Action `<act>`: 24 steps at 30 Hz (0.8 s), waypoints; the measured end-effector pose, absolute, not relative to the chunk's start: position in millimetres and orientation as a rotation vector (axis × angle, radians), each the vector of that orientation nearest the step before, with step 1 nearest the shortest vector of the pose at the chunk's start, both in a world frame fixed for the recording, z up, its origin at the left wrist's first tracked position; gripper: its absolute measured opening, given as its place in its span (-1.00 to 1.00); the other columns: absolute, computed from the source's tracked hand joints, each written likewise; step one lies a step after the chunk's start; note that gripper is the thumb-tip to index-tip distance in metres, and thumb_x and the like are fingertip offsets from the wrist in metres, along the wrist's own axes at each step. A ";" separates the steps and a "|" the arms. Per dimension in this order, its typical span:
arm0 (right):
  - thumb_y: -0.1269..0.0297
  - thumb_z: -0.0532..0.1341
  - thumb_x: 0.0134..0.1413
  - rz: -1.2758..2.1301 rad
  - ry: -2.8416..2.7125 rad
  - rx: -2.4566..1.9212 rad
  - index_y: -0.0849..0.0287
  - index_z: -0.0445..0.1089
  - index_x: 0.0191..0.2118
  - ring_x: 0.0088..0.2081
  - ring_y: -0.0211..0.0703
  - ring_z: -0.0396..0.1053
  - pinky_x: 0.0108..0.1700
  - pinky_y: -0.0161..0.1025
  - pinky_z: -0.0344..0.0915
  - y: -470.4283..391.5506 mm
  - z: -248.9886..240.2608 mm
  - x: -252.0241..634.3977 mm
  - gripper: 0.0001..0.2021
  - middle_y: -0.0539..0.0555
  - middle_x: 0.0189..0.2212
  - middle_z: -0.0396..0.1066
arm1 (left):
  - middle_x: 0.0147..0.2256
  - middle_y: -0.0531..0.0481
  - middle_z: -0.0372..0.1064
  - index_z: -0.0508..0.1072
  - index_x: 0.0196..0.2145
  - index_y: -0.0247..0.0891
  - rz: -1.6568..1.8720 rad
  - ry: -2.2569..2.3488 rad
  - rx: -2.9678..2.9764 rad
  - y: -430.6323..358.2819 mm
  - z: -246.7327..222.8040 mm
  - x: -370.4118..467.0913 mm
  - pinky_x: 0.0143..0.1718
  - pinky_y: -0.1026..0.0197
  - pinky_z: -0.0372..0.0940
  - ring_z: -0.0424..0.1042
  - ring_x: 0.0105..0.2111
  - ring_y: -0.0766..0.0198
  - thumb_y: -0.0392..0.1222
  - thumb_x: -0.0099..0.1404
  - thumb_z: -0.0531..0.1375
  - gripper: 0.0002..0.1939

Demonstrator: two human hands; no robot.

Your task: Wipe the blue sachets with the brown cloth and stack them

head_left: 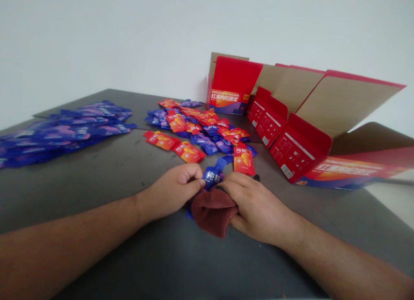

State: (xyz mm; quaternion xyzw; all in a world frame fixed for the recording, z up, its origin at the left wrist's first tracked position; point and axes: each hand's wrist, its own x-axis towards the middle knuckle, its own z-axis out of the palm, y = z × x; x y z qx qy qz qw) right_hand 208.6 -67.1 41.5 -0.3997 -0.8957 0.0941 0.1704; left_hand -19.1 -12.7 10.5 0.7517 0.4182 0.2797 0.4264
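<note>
Near the middle of the dark table, my left hand (177, 189) pinches the left edge of a small blue pouch (211, 176) with white lettering. My right hand (255, 201) is closed on a brown-red cloth (213, 209), which hangs in folds just below the pouch. The pouch lies between the two hands, its spout end pointing away. Part of another blue piece shows under the cloth's left side. Just beyond my right hand lies a red and orange pouch (243, 160).
A mixed pile of red and blue pouches (194, 126) lies beyond the hands. Many blue pouches (71, 129) are heaped at the left. Open red boxes (299, 147) line the right side, with another box (228, 102) at the back against the wall.
</note>
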 end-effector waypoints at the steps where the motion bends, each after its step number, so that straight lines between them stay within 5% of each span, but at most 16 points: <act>1: 0.45 0.25 0.08 0.271 -2.548 -1.128 0.14 0.28 -0.16 -0.15 -0.08 0.33 -0.12 -0.19 0.29 -67.0 41.5 208.7 -0.79 0.07 -0.18 0.37 | -0.45 0.10 0.29 0.33 -0.44 -0.25 0.705 1.046 1.883 -12.8 10.5 -19.1 -0.39 0.26 0.18 0.25 -0.42 0.32 -0.16 0.32 0.13 -0.82; 24: 0.45 0.25 0.05 0.230 -2.522 -1.171 0.14 0.28 -0.18 -0.16 -0.09 0.32 -0.15 -0.19 0.27 -67.3 40.9 207.6 -0.79 0.07 -0.21 0.36 | -0.47 0.12 0.26 0.32 -0.41 -0.24 0.671 1.062 1.862 -12.4 11.0 -19.5 -0.43 0.28 0.14 0.22 -0.45 0.34 -0.14 0.34 0.12 -0.82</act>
